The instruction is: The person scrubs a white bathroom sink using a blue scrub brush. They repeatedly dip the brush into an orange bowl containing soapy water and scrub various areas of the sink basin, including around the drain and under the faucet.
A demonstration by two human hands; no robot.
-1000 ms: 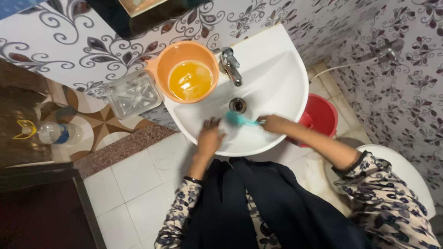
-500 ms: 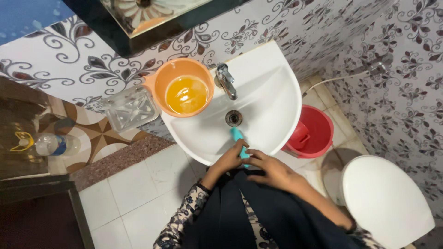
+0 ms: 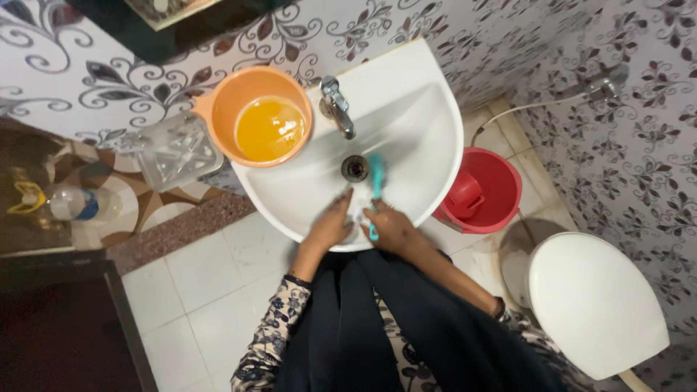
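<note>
— What are the hands doing?
— The right hand (image 3: pixel 388 226) is gripping a slim turquoise plastic brush (image 3: pixel 375 190), its head pointing to twelve o'clock beside the round metal drain (image 3: pixel 354 168). The left hand (image 3: pixel 332 225) is lying flat and unclenched in the white ceramic washbasin (image 3: pixel 428 138), just at nine o'clock of the brush.
— And around them?
— An orange plastic bowl of yellow liquid (image 3: pixel 261 116) is sitting at eleven o'clock, a red plastic bucket (image 3: pixel 486 190) at three o'clock.
</note>
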